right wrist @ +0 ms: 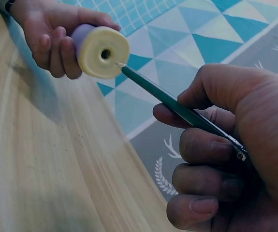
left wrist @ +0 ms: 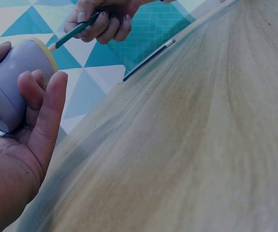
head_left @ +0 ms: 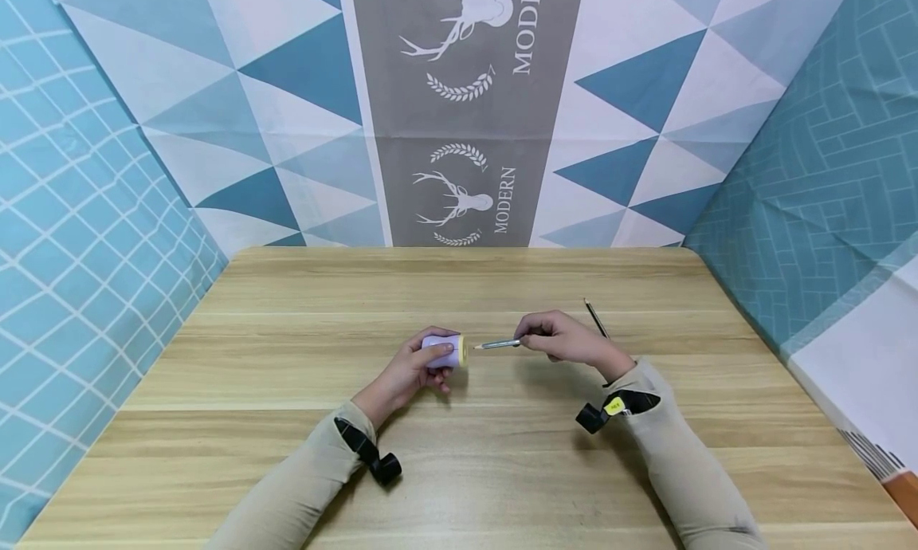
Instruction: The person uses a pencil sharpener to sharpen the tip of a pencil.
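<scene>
My left hand (head_left: 419, 363) grips a lilac pencil sharpener (head_left: 442, 351) with a yellow end face, held above the table. In the right wrist view a round dark hole shows in the middle of that yellow face (right wrist: 94, 58). My right hand (head_left: 562, 339) pinches a green pencil (right wrist: 163, 96) between thumb and forefinger. Its sharpened tip points left at the sharpener and lies a short way off the hole. In the left wrist view, the pencil's tip overlaps the yellow rim of the sharpener (left wrist: 10, 82).
A second, dark pencil (head_left: 595, 317) lies on the wooden table (head_left: 502, 470) beyond my right wrist, seen also in the left wrist view. Patterned cloths hang behind the table and at both sides. Each wrist wears a small black camera.
</scene>
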`<state>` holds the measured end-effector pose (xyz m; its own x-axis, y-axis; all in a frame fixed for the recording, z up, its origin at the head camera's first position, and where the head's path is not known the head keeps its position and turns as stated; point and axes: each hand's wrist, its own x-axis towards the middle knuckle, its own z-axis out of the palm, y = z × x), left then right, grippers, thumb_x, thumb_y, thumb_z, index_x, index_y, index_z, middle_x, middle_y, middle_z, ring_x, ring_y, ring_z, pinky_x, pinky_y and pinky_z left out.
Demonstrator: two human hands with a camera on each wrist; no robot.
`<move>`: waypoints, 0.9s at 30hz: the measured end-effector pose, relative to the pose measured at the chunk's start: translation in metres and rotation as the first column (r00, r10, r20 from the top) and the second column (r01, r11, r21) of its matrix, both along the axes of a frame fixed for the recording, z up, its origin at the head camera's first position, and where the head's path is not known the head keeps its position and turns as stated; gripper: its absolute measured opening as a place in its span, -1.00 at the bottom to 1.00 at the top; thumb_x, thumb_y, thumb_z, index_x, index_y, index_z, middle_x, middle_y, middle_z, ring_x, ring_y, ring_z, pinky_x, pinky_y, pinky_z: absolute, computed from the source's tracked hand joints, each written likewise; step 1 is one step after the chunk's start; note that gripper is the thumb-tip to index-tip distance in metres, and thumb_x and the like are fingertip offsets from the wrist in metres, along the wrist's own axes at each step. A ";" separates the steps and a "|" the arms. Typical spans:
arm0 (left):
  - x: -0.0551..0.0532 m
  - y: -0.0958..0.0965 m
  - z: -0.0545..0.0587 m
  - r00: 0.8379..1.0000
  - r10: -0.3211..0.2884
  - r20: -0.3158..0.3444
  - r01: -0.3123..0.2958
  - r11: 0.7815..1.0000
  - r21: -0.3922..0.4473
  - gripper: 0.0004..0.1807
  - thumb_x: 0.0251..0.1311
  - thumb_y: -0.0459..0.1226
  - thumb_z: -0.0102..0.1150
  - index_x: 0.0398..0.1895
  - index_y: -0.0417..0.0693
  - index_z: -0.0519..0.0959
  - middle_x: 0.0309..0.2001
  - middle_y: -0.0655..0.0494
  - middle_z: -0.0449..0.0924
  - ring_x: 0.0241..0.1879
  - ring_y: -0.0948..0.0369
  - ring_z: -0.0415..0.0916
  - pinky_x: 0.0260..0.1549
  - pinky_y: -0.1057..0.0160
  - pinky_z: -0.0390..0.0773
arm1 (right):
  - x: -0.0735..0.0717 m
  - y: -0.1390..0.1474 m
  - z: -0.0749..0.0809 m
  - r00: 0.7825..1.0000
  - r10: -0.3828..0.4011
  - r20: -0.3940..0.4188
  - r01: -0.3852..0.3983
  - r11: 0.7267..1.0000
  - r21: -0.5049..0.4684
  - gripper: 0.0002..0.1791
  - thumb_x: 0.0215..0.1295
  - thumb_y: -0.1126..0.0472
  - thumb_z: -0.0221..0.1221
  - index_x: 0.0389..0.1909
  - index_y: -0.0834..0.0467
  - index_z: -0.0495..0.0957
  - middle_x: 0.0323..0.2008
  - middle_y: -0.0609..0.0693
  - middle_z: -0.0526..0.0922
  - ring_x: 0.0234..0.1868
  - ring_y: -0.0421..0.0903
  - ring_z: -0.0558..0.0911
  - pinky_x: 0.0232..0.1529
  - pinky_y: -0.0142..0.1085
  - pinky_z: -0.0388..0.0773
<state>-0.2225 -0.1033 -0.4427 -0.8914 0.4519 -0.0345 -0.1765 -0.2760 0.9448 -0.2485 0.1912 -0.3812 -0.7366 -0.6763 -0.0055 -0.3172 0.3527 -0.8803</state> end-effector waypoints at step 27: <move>-0.001 0.001 0.000 1.000 0.029 0.009 -0.029 0.999 -0.015 -0.77 0.34 -0.34 0.05 -0.09 0.19 0.59 -0.42 -0.02 0.50 -0.58 0.24 0.47 -0.56 0.26 0.69 | 0.013 -0.031 -0.012 0.976 -0.018 -0.216 0.025 0.999 0.028 -0.79 0.45 0.24 0.13 -0.04 0.23 0.63 -0.24 0.21 0.70 -0.43 -0.06 0.58 -0.51 -0.39 0.46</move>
<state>-0.2234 -0.1020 -0.4429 -0.9038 0.4250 -0.0495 -0.1773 -0.2667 0.9473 -0.2350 0.1605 -0.3933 -0.7370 -0.6623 0.1348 -0.4906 0.3871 -0.7807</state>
